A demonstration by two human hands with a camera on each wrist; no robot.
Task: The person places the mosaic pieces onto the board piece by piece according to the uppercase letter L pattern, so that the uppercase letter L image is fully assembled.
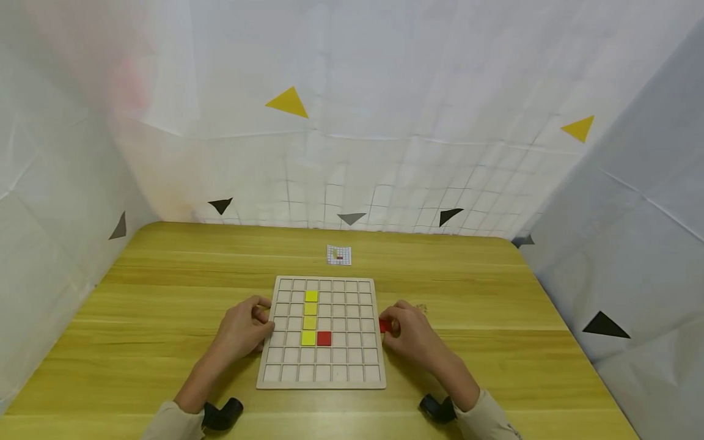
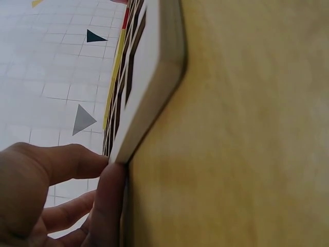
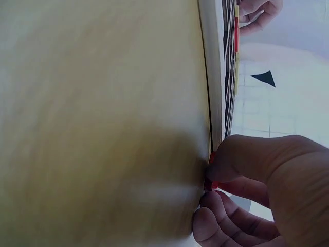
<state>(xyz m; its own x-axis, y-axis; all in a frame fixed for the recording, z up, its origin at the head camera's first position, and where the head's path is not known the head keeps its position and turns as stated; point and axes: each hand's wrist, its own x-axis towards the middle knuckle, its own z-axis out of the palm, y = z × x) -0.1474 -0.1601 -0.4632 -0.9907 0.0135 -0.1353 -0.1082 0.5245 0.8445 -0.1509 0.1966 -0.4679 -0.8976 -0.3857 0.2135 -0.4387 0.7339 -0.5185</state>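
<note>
A pale wooden grid board (image 1: 354,355) lies on the table with its slots facing up. Several yellow square tiles (image 1: 310,322) form a column left of its middle, and one red tile (image 1: 324,338) sits right of the lowest yellow one. My left hand (image 1: 241,325) holds the board's left edge between thumb and fingers, as the left wrist view (image 2: 67,185) shows up close. Just off the right edge, my right hand (image 1: 409,333) pinches another red tile (image 1: 385,326) between thumb and fingers. In the right wrist view that tile is mostly covered by the fingers.
Beyond the board lies a small printed card (image 1: 338,255) with a grid and a coloured L shape. The wooden table (image 1: 181,269) meets white sheeting (image 1: 385,153) at the back and sides. Black wrist mounts (image 1: 222,414) show under both forearms.
</note>
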